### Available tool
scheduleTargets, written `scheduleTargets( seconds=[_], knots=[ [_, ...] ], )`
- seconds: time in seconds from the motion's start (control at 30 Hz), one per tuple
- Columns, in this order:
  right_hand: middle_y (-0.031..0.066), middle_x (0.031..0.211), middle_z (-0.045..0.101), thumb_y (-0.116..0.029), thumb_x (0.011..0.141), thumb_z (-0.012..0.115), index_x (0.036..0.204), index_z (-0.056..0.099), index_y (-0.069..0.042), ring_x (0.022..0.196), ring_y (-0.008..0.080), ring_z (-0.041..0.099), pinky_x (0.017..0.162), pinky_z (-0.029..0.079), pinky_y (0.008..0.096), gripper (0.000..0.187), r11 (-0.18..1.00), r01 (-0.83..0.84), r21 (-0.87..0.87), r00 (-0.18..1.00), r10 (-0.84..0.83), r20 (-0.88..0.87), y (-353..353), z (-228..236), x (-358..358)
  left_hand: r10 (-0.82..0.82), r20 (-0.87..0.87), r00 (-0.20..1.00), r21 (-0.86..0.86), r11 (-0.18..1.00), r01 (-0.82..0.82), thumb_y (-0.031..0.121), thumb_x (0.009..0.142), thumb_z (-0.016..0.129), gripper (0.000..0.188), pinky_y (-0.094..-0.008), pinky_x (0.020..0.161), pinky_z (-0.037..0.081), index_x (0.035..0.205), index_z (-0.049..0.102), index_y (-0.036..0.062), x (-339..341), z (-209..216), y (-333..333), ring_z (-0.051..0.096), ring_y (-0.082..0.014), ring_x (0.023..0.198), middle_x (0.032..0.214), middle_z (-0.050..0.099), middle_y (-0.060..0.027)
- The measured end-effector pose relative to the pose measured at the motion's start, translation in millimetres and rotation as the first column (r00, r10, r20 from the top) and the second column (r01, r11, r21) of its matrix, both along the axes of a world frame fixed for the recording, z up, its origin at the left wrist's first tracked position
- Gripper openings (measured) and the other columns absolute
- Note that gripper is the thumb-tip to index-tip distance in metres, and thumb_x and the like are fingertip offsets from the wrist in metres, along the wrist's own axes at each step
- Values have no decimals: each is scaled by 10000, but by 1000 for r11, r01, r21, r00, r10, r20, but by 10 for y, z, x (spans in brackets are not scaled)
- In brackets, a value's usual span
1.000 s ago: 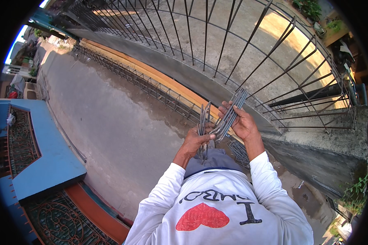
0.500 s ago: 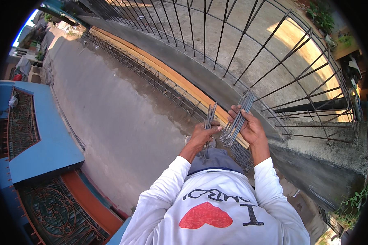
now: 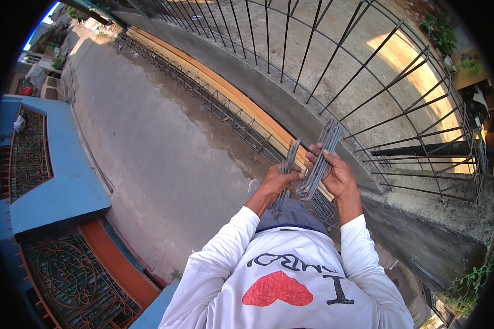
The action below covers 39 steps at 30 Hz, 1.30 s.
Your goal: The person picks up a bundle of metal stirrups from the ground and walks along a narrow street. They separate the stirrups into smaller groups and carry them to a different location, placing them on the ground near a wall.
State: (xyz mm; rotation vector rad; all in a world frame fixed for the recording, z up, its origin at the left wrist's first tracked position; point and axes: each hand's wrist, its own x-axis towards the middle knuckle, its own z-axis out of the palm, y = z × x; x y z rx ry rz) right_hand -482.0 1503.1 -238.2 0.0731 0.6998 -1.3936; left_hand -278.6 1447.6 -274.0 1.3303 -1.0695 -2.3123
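My left hand (image 3: 277,183) is closed round a small bundle of bent steel stirrups (image 3: 291,156), which stands roughly upright and sticks out above and below the fist. Close beside it, my right hand (image 3: 339,176) grips a thicker bundle of rectangular grey steel stirrups (image 3: 313,180), tilted with its upper end to the right. The left fingertips are near the lower part of the right bundle; whether they touch it I cannot tell. Below the right bundle, a loose heap of similar stirrups (image 3: 324,210) lies low by my legs, partly hidden.
A long rebar cage (image 3: 217,104) and yellowish wooden planks (image 3: 203,74) run along a low grey wall (image 3: 260,90). Bare steel rods (image 3: 357,71) rise above that wall at the right. A concrete lane (image 3: 142,153) lies at left, bordered by a blue house wall (image 3: 66,200).
My left hand has shifted slightly right and up, with its bundle closer to the right one. Both hands keep their hold. The surroundings have shifted a little with the head.
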Motion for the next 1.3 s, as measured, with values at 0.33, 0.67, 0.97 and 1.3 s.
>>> scheduleTargets(
  seconds=[0.33, 0.67, 0.97, 1.3],
  knots=[
    [202, 1176, 648, -102, 1019, 536, 1260, 502, -15, 1050, 356, 693, 882, 614, 514, 258, 999, -17, 37, 998, 19, -53, 1, 82, 59, 154, -12, 988, 95, 984, -152, 197, 924, 726, 220, -255, 563, 464, 1082, 703, 45, 127, -81, -32, 607, -100, 698, 868, 680, -10],
    [215, 1139, 663, -102, 1025, 524, 1252, 507, -3, 939, 327, 717, 793, 629, 473, 248, 984, -122, 126, 973, 144, -180, 42, 90, 119, 309, -105, 945, 170, 942, -289, 104, 1012, 565, 304, -343, 719, 616, 1276, 621, -37, 305, 38, -316, 626, -166, 784, 871, 595, -42],
    [200, 1084, 684, -117, 1019, 537, 1255, 483, -34, 854, 275, 725, 671, 611, 385, 256, 958, -231, 171, 925, 271, -267, 69, -37, 186, 381, -117, 917, 140, 921, -365, 78, 994, 599, 255, -382, 738, 640, 1202, 612, -69, 426, -122, -375, 699, -243, 836, 937, 661, -113],
    [186, 1039, 684, -117, 1021, 527, 1194, 540, -27, 798, 247, 719, 625, 613, 355, 195, 920, -305, 245, 875, 372, -310, 66, -160, 210, 414, -50, 909, 130, 905, -405, 125, 973, 664, 206, -345, 700, 629, 1121, 677, -18, 471, -122, -381, 694, -206, 824, 956, 699, -99]
  ],
)
